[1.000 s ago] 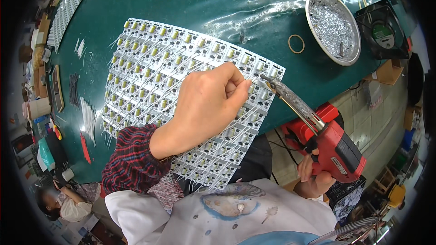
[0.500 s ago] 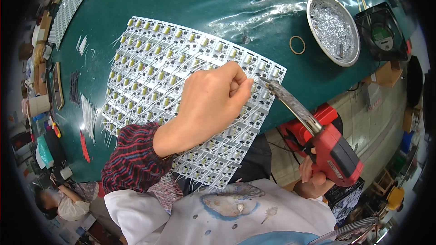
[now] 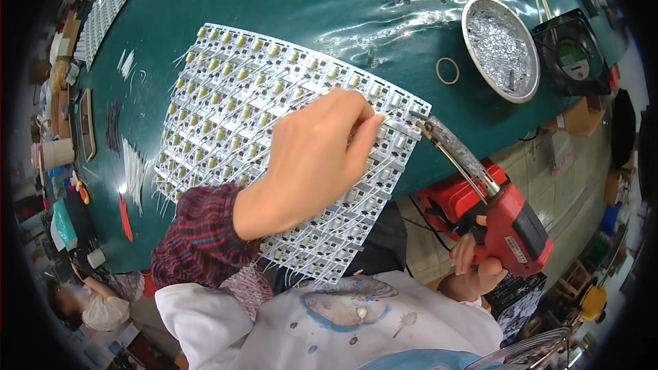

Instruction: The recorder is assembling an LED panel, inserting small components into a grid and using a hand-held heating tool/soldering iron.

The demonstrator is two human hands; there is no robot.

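Note:
A white panel of small circuit boards (image 3: 240, 99) lies on the green table, set with rows of yellowish cylindrical parts and thin white wires. My left hand (image 3: 319, 157) rests over its right half, thumb and forefinger pinched together near the upper right rows. Whatever is between those fingertips is hidden. A red and black soldering gun (image 3: 514, 233) is gripped in my right hand (image 3: 473, 260), off the table's front edge. Its long metal barrel slants up to the left, with the tip at the panel's right edge, slightly right of my left fingertips.
At the right stand a metal bowl (image 3: 504, 48) of silvery solder scraps and a black fan (image 3: 572, 51). A rubber band (image 3: 447, 70) lies beside the bowl. White wires (image 3: 133, 171), black wires (image 3: 112, 127) and red wires (image 3: 126, 218) lie left. Another person (image 3: 103, 301) sits lower left.
The soldering gun's tip has shifted right, away from my left fingertips, toward the panel's right edge. My left hand stays pinched in nearly the same place.

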